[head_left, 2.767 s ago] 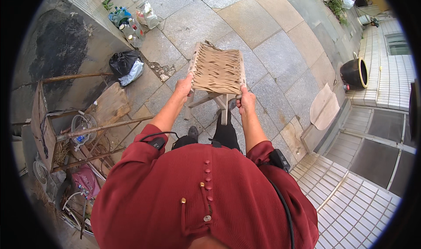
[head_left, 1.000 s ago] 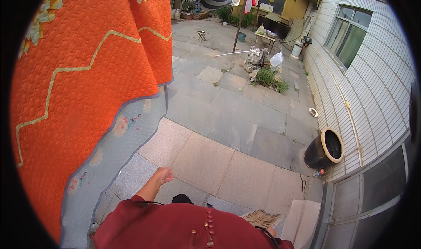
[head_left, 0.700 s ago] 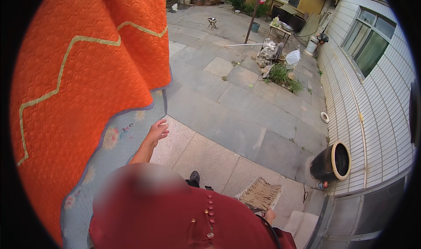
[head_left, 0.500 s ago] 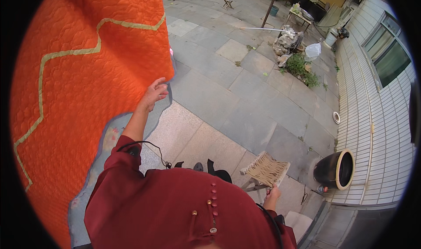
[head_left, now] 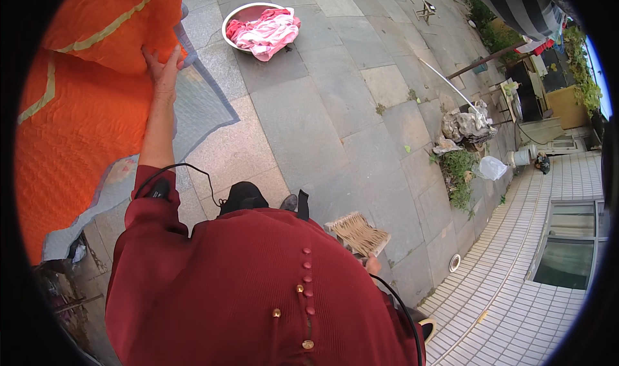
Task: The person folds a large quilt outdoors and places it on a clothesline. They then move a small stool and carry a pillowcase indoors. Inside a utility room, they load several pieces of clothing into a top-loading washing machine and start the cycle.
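Hanging at the left side, the orange quilt (head_left: 106,86) falls in wide folds, and a blue-grey cloth (head_left: 205,94), maybe its lining, shows under its edge, above the left border of the pavement (head_left: 309,134). The left hand (head_left: 164,75) lies against the quilt near its right edge; the thumb stands apart from the fingers, which are spread, and I do not see them pinching the cloth. In my judgement this quilt is soft and limp, rather heavy by its size, not fragile; it is better to take it by the bound edge, with a full fold in the palm. More to the right, toward the far edge of the pavement, stands a basin (head_left: 227,26) with pink cloth (head_left: 265,36). At the person's right side is the stool (head_left: 361,232), its woven seat tilted. The right hand (head_left: 373,265) seems closed on the frame at the near right edge of the seat, though the fingertips are hidden. The stool looks light and stiff; the firm side rail should be a safer hold than the woven strips. Farthest right, the tiled wall (head_left: 496,314) meets the pavement's right edge.
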`<state>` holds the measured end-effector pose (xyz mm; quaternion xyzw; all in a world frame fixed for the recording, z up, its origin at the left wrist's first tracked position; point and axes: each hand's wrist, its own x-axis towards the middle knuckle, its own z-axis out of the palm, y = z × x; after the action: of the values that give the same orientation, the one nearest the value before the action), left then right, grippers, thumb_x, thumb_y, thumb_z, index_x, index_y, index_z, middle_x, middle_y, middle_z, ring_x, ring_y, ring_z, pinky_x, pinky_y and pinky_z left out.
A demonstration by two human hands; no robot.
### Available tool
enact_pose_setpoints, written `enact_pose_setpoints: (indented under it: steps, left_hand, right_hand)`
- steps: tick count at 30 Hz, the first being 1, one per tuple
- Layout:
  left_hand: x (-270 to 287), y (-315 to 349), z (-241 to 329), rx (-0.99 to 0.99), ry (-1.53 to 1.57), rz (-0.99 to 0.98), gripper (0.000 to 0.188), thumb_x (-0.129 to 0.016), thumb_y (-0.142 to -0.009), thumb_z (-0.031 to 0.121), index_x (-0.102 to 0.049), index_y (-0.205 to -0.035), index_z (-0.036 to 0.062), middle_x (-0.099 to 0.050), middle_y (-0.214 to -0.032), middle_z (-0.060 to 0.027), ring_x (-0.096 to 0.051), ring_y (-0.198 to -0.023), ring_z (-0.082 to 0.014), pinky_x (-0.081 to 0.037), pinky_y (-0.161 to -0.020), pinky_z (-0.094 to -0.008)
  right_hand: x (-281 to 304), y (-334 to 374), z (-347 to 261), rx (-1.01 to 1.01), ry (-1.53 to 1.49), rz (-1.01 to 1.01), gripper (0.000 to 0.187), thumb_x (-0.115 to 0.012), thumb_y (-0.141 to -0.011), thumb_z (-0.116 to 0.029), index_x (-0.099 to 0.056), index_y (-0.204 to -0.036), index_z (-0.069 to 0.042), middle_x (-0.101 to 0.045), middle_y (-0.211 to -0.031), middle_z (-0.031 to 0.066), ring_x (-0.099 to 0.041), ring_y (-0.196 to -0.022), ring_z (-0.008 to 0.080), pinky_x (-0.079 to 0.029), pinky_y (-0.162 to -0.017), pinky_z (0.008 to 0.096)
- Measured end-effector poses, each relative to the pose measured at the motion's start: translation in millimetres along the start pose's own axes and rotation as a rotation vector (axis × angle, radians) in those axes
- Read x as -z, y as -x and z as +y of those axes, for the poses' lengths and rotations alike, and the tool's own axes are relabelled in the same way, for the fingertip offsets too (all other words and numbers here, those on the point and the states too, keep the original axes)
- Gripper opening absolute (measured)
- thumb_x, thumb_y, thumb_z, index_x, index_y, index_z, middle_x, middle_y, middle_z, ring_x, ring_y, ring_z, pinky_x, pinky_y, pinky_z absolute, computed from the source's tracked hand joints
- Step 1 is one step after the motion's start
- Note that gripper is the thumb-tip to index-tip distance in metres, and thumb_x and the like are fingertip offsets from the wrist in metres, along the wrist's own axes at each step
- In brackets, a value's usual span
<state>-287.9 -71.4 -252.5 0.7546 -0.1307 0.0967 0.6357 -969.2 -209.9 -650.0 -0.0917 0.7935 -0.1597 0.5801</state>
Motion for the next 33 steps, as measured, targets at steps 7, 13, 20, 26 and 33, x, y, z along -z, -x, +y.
enact_pose_setpoints:
  steps: [7,13,20,26,33]
  left_hand:
    - [47,-72,-39,-0.347,-0.215,0.464,0.090,-0.070,-0.082,0.011,-0.005,-0.144,0.0020,-0.022,-0.145,-0.0185,-0.056,-0.109,-0.0280,-0.051,-0.080,-0.0313]
    - [112,-161,-61,-0.748,-0.842,0.847,0.077,-0.072,-0.081,0.011,-0.019,-0.134,-0.0079,-0.052,-0.122,-0.0234,-0.065,-0.095,-0.0252,-0.054,-0.085,-0.0335]
    - [121,-263,-53,-0.552,-1.049,0.902,0.065,-0.072,-0.080,0.008,-0.030,-0.128,-0.0091,-0.054,-0.121,-0.0238,-0.064,-0.097,-0.0272,-0.055,-0.085,-0.0350]
    - [91,-324,-25,-0.533,-0.635,1.170,0.052,-0.066,-0.082,-0.001,-0.037,-0.125,-0.0079,-0.053,-0.121,-0.0213,-0.058,-0.108,-0.0289,-0.051,-0.091,-0.0376]
    - [65,-356,-18,-0.393,-0.745,1.350,0.055,-0.067,-0.084,0.008,-0.031,-0.123,-0.0061,-0.055,-0.119,-0.0231,-0.058,-0.108,-0.0278,-0.054,-0.082,-0.0353]
  right_hand:
    - [-198,-22,-148,-0.027,0.256,-0.065,0.032,-0.065,-0.082,-0.017,-0.051,-0.105,0.000,-0.056,-0.089,0.0146,-0.054,-0.057,0.0252,-0.048,-0.041,0.0308]
    - [-413,-5,-262,0.158,0.406,-0.193,0.030,-0.065,-0.081,-0.017,-0.055,-0.105,-0.002,-0.055,-0.094,0.0147,-0.055,-0.061,0.0255,-0.047,-0.040,0.0303]
    - [-683,78,-337,0.338,0.638,-0.425,0.026,-0.066,-0.082,-0.017,-0.058,-0.098,0.001,-0.059,-0.073,0.0111,-0.054,-0.049,0.0214,-0.045,-0.034,0.0287]
    - [-859,222,-378,0.411,0.840,-0.661,0.028,-0.070,-0.079,-0.017,-0.056,-0.092,0.005,-0.058,-0.069,0.0132,-0.054,-0.043,0.0236,-0.043,-0.031,0.0298]
    - [-1000,351,-389,0.435,1.025,-1.007,0.029,-0.070,-0.080,-0.020,-0.056,-0.092,0.003,-0.059,-0.067,0.0110,-0.057,-0.044,0.0214,-0.043,-0.034,0.0279]
